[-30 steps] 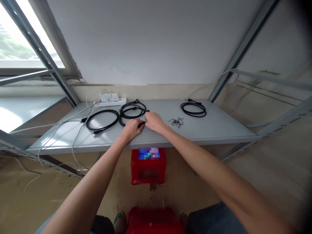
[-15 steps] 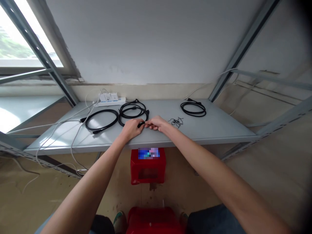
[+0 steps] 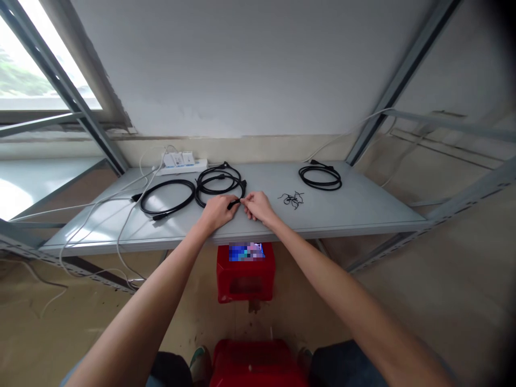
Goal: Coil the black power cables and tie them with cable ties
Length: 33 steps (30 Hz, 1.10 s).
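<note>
- The left hand [image 3: 220, 211] lies palm-down near the shelf's front edge, its fingers curled and closed on the middle black cable [image 3: 244, 188], whose stubby, dark plug [image 3: 233, 204] shows beside the thumb.
- The right hand [image 3: 258, 207] meets it just to the right, thumb and forefinger pinched together against the cable, other fingers folded; whether a thin tie sits between them is too small to tell.
- That smooth, rubbery-looking cable is wound in a round coil, overlapping another black coil [image 3: 224, 165] behind.
- To the left lies a wider oval loop [image 3: 171, 181]; well to the right, a flatter, tighter coil [image 3: 322, 188].
- Between the right hand and that tighter coil, thin, wiry black ties [image 3: 293, 200] form a crinkled tangle.
- The grey shelf [image 3: 363, 209] has a flat, faintly glossy top.
- At its back stands a boxy white power strip [image 3: 183, 167].
- Below is a shiny red stool [image 3: 245, 274].
</note>
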Each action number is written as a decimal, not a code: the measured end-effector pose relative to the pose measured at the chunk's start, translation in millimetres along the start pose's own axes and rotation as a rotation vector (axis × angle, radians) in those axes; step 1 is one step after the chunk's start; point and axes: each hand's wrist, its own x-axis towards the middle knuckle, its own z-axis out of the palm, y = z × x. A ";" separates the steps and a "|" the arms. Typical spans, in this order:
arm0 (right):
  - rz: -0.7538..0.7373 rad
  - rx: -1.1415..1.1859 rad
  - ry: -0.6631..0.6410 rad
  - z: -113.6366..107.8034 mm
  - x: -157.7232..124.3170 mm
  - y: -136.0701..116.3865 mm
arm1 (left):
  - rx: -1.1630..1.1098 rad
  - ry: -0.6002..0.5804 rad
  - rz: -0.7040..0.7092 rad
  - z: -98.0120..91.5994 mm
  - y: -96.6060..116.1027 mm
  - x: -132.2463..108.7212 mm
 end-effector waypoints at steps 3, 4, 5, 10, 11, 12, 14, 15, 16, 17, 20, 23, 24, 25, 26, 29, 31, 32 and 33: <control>-0.112 -0.107 0.062 2.3 -2.4 3.1 | 0.004 -0.003 -0.009 0.1 -0.2 0.0; -0.144 -0.138 0.083 2.5 -2.9 3.6 | 0.004 -0.003 -0.009 0.3 -0.2 0.0; -0.169 -0.158 0.101 2.4 -3.3 3.8 | 0.004 0.000 -0.007 0.5 -0.2 0.0; -0.208 -0.180 0.113 1.2 -5.1 4.7 | 0.008 0.008 -0.001 1.8 -0.1 0.0; -0.214 -0.191 0.108 1.1 -5.7 4.5 | 0.009 0.007 -0.001 1.9 0.0 -0.1; -0.220 -0.203 0.107 1.1 -6.4 4.0 | 0.011 0.008 -0.001 2.1 0.0 -0.2; -0.239 -0.226 0.120 1.1 -7.8 2.4 | 0.010 0.012 0.000 2.2 0.0 -0.5; -0.257 -0.237 0.132 1.1 -8.5 1.5 | 0.008 0.014 0.002 2.1 0.1 -0.6; -0.281 -0.246 0.146 1.0 -9.0 0.7 | 0.004 0.014 0.004 2.1 0.1 -0.7; -0.305 -0.254 0.157 0.9 -9.4 0.2 | 0.000 0.014 0.007 2.0 0.1 -0.8; -0.344 -0.259 0.180 0.5 -9.5 0.3 | -0.005 0.012 0.004 1.6 0.5 -0.7; -0.359 -0.267 0.200 0.1 -9.5 1.6 | 0.000 0.008 -0.006 1.1 1.2 -0.3; -0.368 -0.274 0.206 0.0 -9.9 1.6 | 0.002 0.006 -0.007 1.0 1.3 -0.2; -0.375 -0.284 0.216 -0.2 -10.7 1.3 | 0.005 0.007 -0.010 1.0 1.4 0.0; -0.380 -0.294 0.227 -0.4 -11.9 0.6 | 0.007 0.008 -0.014 1.1 1.4 0.0; -0.379 -0.329 0.268 -0.7 -16.9 -2.9 | 0.010 0.010 -0.013 1.9 0.6 0.1; -0.378 -0.360 0.287 -0.6 -20.3 -5.3 | 0.015 0.009 -0.013 2.9 -0.2 0.2; -0.377 -0.379 0.290 -0.4 -21.7 -6.3 | 0.019 0.007 -0.018 3.5 -0.6 0.3; -0.375 -0.397 0.289 -0.2 -22.8 -7.1 | 0.023 0.004 -0.025 3.9 -0.8 0.5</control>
